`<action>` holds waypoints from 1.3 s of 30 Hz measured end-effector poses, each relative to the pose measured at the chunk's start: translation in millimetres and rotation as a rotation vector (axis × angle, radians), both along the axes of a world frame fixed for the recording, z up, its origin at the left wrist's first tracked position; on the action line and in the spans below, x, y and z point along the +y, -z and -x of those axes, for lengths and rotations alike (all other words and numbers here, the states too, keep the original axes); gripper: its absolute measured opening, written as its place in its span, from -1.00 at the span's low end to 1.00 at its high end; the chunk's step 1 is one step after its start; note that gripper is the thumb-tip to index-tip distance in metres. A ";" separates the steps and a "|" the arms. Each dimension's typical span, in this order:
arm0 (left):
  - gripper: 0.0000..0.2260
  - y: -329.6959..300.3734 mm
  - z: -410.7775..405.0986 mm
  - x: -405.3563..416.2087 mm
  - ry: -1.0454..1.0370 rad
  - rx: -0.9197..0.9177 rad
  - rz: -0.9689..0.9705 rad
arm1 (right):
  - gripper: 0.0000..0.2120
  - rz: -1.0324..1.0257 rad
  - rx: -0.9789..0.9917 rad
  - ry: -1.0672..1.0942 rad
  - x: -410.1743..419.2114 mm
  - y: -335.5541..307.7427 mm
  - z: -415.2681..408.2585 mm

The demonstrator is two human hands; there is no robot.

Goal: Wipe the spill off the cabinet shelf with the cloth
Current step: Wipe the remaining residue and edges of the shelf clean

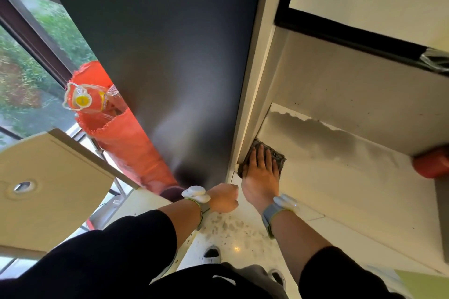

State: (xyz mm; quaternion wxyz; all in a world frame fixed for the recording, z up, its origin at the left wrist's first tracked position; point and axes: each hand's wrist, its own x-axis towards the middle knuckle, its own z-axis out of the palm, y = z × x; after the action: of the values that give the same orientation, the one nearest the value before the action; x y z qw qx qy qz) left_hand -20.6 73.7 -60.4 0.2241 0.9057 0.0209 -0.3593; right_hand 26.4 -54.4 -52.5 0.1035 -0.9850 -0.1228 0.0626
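The cloth (263, 160) – dark, folded – is pressed flat onto the cabinet shelf (340, 177) at its front left corner, tight against the cabinet's left side panel (257, 80). It is covered by the right hand (261, 177), fingers straight and spread, palm down; nothing is gripped, the cloth is only pushed on. The spill (320, 138) is seen as a grey wet patch with a wavy edge along the back of the shelf, running from the left back corner toward the right; the cloth lies just in front of its left end. The left hand (224, 198) is curled into a loose fist just beside the front edge of the shelf, left of the right hand – whether anything is held inside cannot be told. White bands are worn on both wrists. A red object (430, 162) sits at the shelf's right edge, partly hidden. An orange mesh sack (116, 133) with a plastic bottle (92, 99) is seen left of the dark door (158, 43).
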 end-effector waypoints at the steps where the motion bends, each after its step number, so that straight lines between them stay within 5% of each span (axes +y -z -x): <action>1: -0.77 0.1 -1.9 -2.4 0.007 0.012 -0.003 | -0.39 -0.002 0.022 -0.005 -0.9 -0.9 -9.0; 11: -0.67 -17.8 -20.4 -17.4 0.076 -0.044 -0.055 | -0.37 0.040 0.027 -0.058 -13.6 1.3 -51.4; 24: -0.74 -7.9 -8.3 -5.7 0.176 -0.069 -0.170 | -0.42 0.060 -0.101 -0.125 -26.7 4.6 39.4; 39: -0.63 3.2 -6.4 12.4 0.249 0.172 -0.156 | -0.50 0.021 -0.091 -0.277 -30.6 4.6 51.6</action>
State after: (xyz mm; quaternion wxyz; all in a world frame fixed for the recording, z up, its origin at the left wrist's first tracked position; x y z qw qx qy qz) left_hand -14.3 86.1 -63.6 0.1039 0.8818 -0.0447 -0.4578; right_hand -25.2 -85.0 -57.1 0.0778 -0.9615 -0.2616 0.0327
